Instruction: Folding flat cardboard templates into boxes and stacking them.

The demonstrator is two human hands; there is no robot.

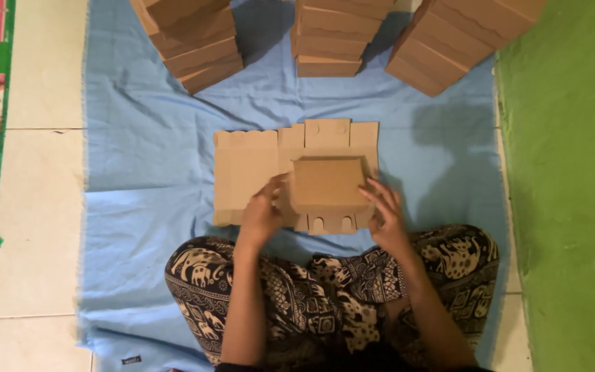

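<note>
Cardboard box blank (pixel 296 172) lies flat on the blue cloth (pixel 139 138) just ahead of the person's crossed legs, its middle panels folded up into a small raised box shape. Left hand (pixel 262 215) presses fingers against the left side of that raised part and right hand (pixel 384 219) against the right side — both hold the cardboard between them. Three stacks of folded boxes (pixel 328 34) stand at the cloth's far edge — green mat (pixel 573 172) to the right.

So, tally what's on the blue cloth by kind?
Stacks of folded brown boxes: 3
Flat die-cut cardboard sheets: 1
Half-folded box between the left hand and right hand: 1
Total: 5
</note>
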